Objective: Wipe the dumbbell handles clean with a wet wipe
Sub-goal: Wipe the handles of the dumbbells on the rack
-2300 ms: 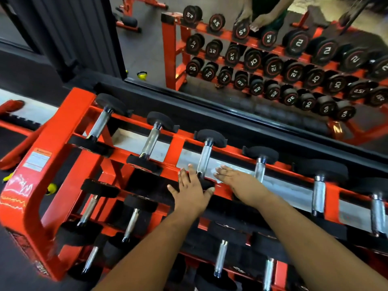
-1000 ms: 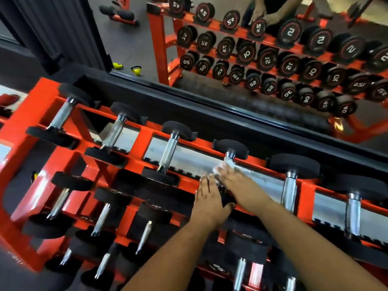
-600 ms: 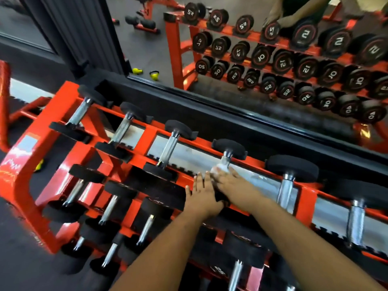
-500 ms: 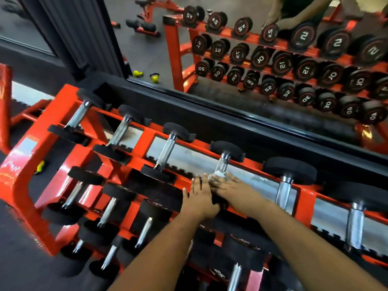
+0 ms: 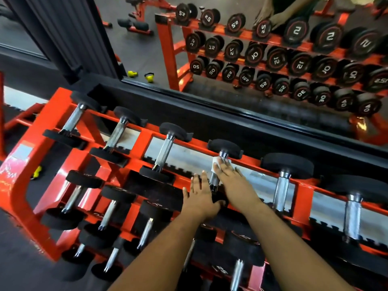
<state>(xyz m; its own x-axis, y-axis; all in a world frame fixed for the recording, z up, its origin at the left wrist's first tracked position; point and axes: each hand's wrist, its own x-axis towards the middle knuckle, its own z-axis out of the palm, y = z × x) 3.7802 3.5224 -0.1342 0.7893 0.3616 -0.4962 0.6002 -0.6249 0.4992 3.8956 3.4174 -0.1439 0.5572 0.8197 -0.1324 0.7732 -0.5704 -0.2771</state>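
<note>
Several black dumbbells with chrome handles lie across the top tier of an orange rack (image 5: pixel 31 181). My right hand (image 5: pixel 233 183) presses a white wet wipe (image 5: pixel 216 166) onto the upper part of one dumbbell's chrome handle (image 5: pixel 214 180), fingers stretched along it up to the far black head (image 5: pixel 224 148). My left hand (image 5: pixel 201 196) rests flat with straight fingers on that dumbbell's near black head, just left of the handle. The handle's upper part is covered by the wipe and fingers.
More dumbbells fill the two lower tiers (image 5: pixel 109 215). A wall mirror (image 5: pixel 210 59) behind the rack reflects the rack, numbered dumbbell ends and my hands. Neighbouring handles stand to the left (image 5: pixel 164 152) and right (image 5: pixel 281 192). Yellow kettlebells (image 5: pixel 149 77) show in the mirror.
My right hand with the wipe has slid up and down the same handle and now sits near its far end. Earlier both hands shifted one dumbbell to the right. The left hand stays on the near head.
</note>
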